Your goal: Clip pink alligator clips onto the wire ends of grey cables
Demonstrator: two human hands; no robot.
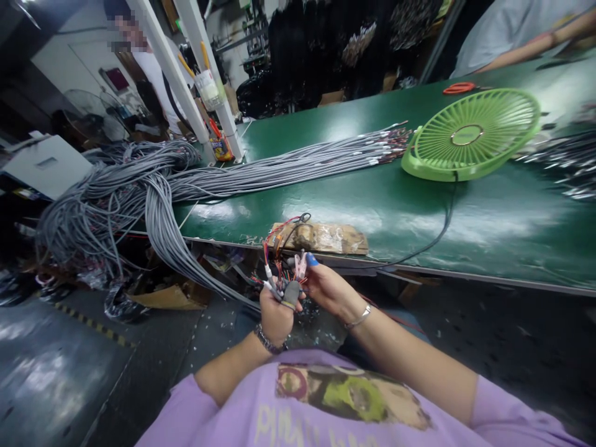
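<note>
My left hand (278, 316) is closed around the ends of several grey cables (200, 270), with thin coloured wires (279, 268) fanning out above the fist. A dark grey cover sits on its thumb. Close beside it, my right hand (329, 289) has a blue cover on one fingertip and pinches a small pale pink piece that looks like a clip (300, 266). Its other fingers are partly hidden behind the wires. Just beyond both hands, a worn wooden block (342, 238) lies at the bench edge, with red and black leads running over it.
Grey cables lie in a long row along the green bench (261, 217) and pile up at the left. A green fan (470, 136) stands on the right, its cord trailing to the front edge. Orange-handled scissors (459, 88) lie behind it. Two other people are across the bench.
</note>
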